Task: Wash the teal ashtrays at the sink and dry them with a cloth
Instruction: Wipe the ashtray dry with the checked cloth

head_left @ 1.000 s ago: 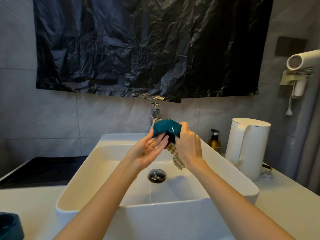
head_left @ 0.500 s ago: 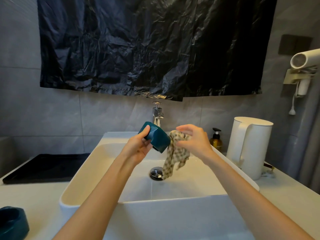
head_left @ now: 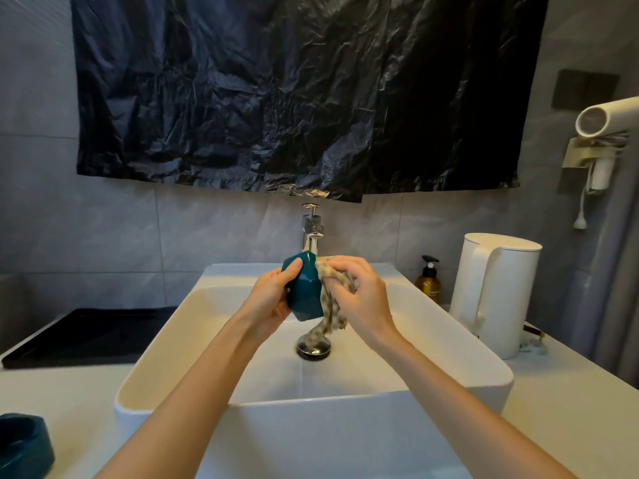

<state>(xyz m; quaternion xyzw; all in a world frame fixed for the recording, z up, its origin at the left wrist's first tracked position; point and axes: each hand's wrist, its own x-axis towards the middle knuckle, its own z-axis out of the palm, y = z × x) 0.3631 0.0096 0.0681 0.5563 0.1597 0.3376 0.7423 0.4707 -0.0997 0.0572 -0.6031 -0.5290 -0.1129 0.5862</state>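
Above the white sink [head_left: 477, 382], my left hand [head_left: 268, 302] grips a teal ashtray [head_left: 304, 288], thumb over its top edge. The ashtray is turned on its side with its opening facing right. My right hand [head_left: 359, 295] holds a checked cloth [head_left: 330, 305] bunched against that open side; the cloth's loose end hangs down toward the drain [head_left: 313, 347]. A second teal ashtray [head_left: 22, 444] stands on the counter at the bottom left, partly cut off by the frame edge.
A chrome tap [head_left: 312, 229] stands behind the sink. To the right are an amber pump bottle [head_left: 428, 281], a white kettle [head_left: 494, 292] and a wall hair dryer [head_left: 605, 119]. A black tray [head_left: 86, 337] lies on the left counter. Black plastic sheeting [head_left: 294, 91] hangs above.
The ashtray has been turned on its side and brought closer to the right hand. The cloth, hanging apart from the ashtray half a second ago, is now pressed against its open side.
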